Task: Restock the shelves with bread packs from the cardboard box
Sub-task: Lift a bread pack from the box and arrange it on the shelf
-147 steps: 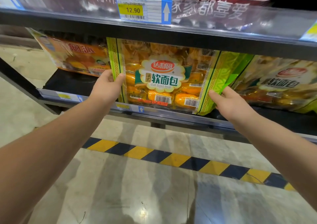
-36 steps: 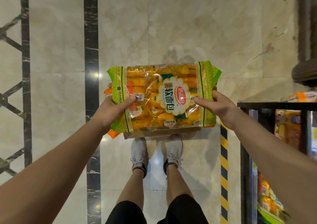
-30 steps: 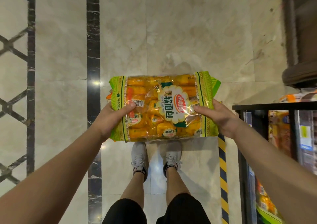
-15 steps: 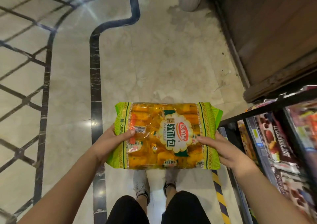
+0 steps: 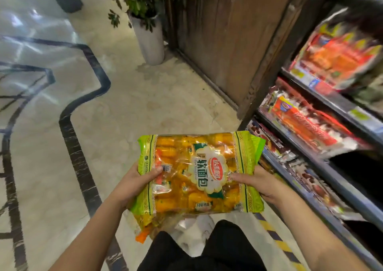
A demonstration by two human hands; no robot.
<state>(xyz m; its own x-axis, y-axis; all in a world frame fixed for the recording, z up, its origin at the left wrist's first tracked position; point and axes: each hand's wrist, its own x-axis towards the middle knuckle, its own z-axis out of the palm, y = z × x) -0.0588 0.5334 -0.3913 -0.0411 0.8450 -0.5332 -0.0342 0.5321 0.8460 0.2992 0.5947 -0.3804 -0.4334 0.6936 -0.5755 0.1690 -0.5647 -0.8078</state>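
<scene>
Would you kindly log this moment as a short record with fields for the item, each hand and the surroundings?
item: bread pack, held over the floor
left hand: grips its left end, thumb on top
right hand: grips its right end, thumb on top
shelves: on the right, stocked with packets
potted plant: ahead, beside wooden panel

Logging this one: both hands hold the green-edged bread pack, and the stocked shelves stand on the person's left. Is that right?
One slip: the head view shows the stocked shelves on the person's right, not the left. The left hand and right hand do hold the bread pack.
</scene>
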